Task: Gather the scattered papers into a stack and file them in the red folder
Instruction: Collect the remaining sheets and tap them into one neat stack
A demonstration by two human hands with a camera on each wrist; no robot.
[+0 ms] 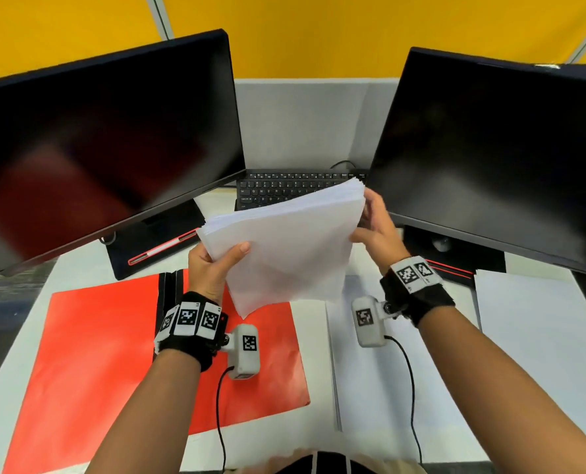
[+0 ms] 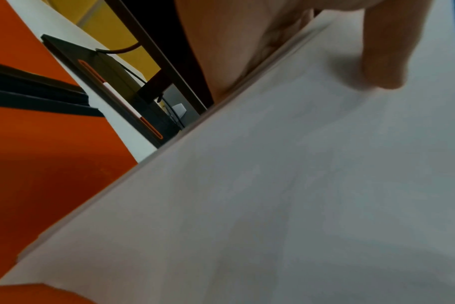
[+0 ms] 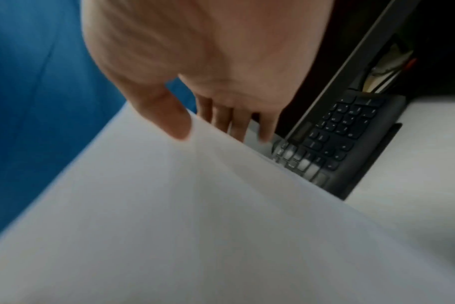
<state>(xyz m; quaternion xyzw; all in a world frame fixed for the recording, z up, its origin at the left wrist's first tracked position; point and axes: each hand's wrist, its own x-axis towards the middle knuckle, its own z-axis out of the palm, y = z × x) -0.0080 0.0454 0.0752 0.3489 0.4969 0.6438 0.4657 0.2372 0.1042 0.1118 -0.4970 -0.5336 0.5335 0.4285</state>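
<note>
Paper stack up in the air, both hands on it

Left hand (image 1: 206, 268) grips the stack of papers (image 1: 284, 244) at its left edge with the thumb on top, right hand (image 1: 377, 224) pinches the far right edge. It's tilted above the desk (image 1: 11, 354), over the red folder (image 1: 96, 354) lying open (more loose sheets (image 1: 541, 330) sit off right).

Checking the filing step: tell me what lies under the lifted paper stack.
Below the paper stack lie the open red folder and the keyboard; the stack hides the parts directly beneath it.
</note>
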